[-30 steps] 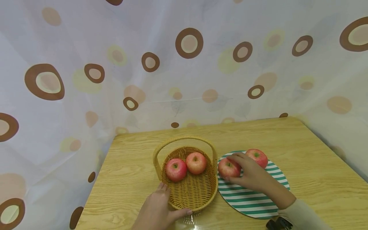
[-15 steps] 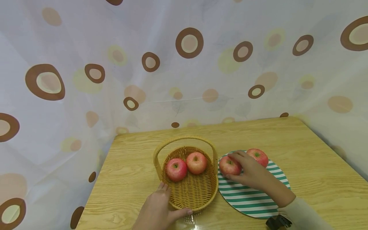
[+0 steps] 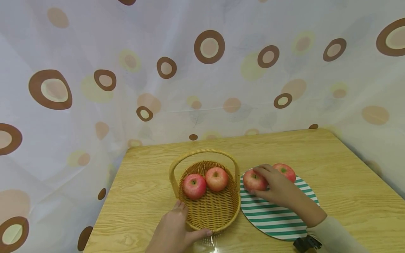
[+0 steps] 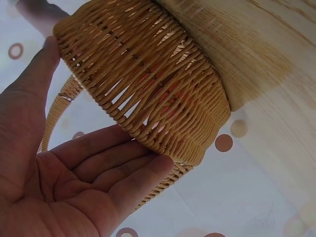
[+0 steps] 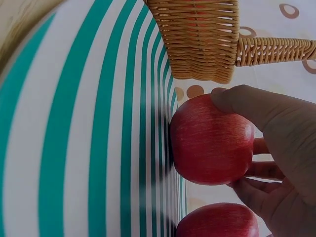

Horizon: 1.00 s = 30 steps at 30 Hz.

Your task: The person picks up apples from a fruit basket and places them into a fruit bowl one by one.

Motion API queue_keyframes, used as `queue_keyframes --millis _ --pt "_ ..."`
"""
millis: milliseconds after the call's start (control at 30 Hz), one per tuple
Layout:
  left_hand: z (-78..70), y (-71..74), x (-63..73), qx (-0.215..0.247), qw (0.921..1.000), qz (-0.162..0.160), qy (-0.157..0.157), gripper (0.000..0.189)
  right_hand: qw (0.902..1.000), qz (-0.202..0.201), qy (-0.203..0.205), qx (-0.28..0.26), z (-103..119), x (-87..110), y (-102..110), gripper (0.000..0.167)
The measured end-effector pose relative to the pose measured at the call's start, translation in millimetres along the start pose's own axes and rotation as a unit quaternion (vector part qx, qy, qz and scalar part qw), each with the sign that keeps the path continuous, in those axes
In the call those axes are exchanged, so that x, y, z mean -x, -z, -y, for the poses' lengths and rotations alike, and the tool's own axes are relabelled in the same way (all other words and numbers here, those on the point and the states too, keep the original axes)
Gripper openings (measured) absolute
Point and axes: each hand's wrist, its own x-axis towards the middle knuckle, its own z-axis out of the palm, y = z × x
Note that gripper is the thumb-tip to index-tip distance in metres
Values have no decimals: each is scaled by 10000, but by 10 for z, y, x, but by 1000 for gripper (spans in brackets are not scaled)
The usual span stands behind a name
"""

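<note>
My left hand (image 3: 174, 225) holds the near left rim of a wicker basket (image 3: 215, 212), thumb at the front and fingers at the side; in the left wrist view the hand (image 4: 84, 187) lies against the woven wall (image 4: 148, 74). Two red apples (image 3: 194, 186) sit in the basket's far half. On a green-and-white striped round mat (image 3: 272, 219), my right hand (image 3: 278, 188) grips a red apple (image 3: 254, 182), thumb and fingers on opposite sides. The right wrist view shows this apple (image 5: 212, 140) touching or almost touching the stripes. Another apple (image 3: 285, 171) lies behind my hand.
The basket's tall arched handle (image 3: 205, 151) stands up over its far side. The mat lies close against the basket's right side. Both are on a wooden table (image 3: 142, 179), with a patterned curtain (image 3: 177, 91) along its back and sides.
The gripped apple has shifted slightly right and away from me, with my right fingers moving along with it. My left hand and the basket have stayed in place.
</note>
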Motion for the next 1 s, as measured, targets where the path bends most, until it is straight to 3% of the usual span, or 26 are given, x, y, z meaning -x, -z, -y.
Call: queue_keyframes --millis 367,633,1000 --pt "-4 -3 8 -47 9999 -60 -65 99 10000 -15 -16 15 49 10 22 64" --pt "-2 -11 4 -46 10000 -31 -64 101 9993 -257 267 82 182 60 58 57" --pt "-6 -21 9 -15 10000 -85 -40 96 9987 -281 363 -217 358 122 55 53"
